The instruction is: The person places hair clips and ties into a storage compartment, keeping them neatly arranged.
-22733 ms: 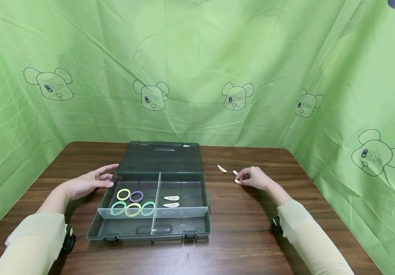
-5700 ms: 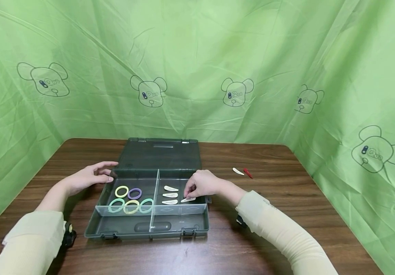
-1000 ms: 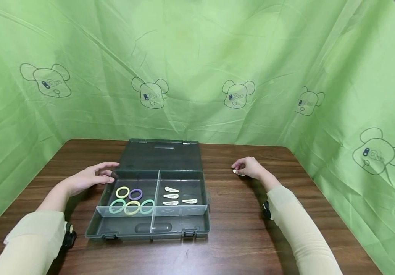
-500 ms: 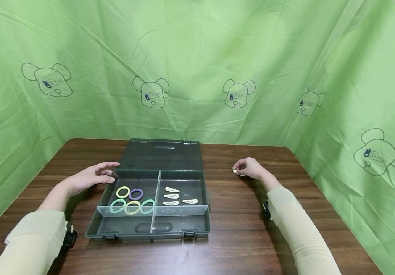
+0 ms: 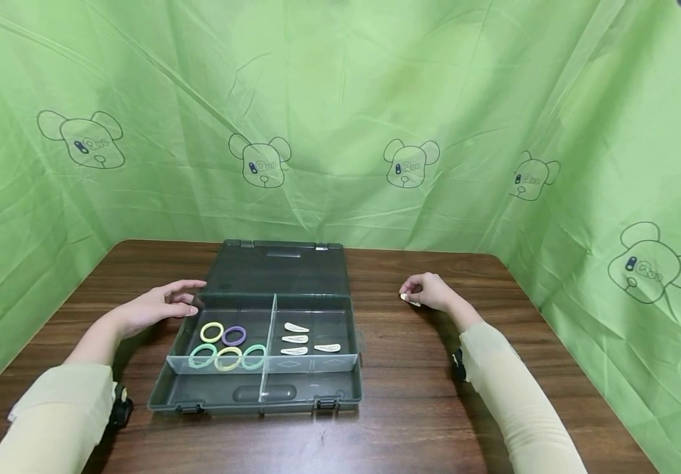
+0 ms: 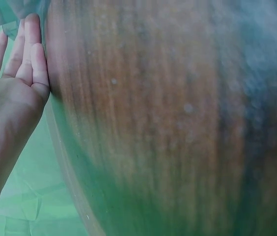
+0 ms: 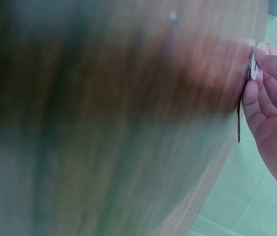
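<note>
An open grey plastic box [image 5: 316, 400] with dividers lies on the table. My left hand [image 5: 147, 309] rests at its left side, fingers extended and touching the wall; the left wrist view shows these fingers [image 6: 25, 61] loosely straight. To the right of the box, my right hand [image 5: 431, 291] pinches a white hair clip [image 7: 255, 64] between thumb and fingertips, at the tabletop. Beside the fingers in the right wrist view is a thin dark strip [image 7: 238, 123], seen edge-on. Several white hair clips [image 5: 295, 339] lie in the back right compartment.
Yellow, purple [image 5: 234, 336] and green hair ties lie in the box's back left compartment. The lid [image 5: 281, 270] is folded back flat on the wooden table [image 5: 399, 421]. A green cloth [image 5: 334, 118] printed with mouse-like faces hangs behind and at the sides.
Since about six seconds ago, my right hand has left a white clip in the box and moved right to another on the table. Over the last second, both hands have barely moved.
</note>
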Motion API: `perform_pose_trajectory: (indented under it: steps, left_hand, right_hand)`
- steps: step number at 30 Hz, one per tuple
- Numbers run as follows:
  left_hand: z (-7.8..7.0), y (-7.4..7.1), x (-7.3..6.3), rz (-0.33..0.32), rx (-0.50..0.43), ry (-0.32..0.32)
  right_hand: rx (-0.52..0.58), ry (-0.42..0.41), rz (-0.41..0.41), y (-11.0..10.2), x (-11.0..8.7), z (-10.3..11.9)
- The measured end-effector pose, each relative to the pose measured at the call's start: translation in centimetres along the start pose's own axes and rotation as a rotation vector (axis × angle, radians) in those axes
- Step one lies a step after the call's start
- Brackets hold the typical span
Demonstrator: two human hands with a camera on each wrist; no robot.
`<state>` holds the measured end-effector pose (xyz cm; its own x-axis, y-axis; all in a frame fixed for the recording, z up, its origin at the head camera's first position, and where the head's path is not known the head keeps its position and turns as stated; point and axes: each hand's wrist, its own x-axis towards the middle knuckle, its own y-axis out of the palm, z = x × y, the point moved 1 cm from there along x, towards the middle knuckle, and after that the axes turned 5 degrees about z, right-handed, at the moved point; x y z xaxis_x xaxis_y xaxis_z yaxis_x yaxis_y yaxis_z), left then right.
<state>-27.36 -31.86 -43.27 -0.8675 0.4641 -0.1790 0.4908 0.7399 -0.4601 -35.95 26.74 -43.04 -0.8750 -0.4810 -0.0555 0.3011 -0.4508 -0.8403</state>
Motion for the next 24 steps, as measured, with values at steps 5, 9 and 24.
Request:
perform_pose_trajectory:
  steps: [5,9,24]
  left_hand:
    - [0.1,0.0,0.0,-0.003,0.012,-0.025]
    - [0.3,0.0,0.0,-0.007,0.025,-0.031]
    - [0.1,-0.2,0.0,-0.007,0.034,-0.034]
  right_hand:
    - [0.023,0.001,0.004,0.0,-0.1,0.0]
    - [0.04,0.012,0.004,-0.1,-0.3,0.2]
    - [0.194,0.104,0.053,-1.4,-1.0,1.8]
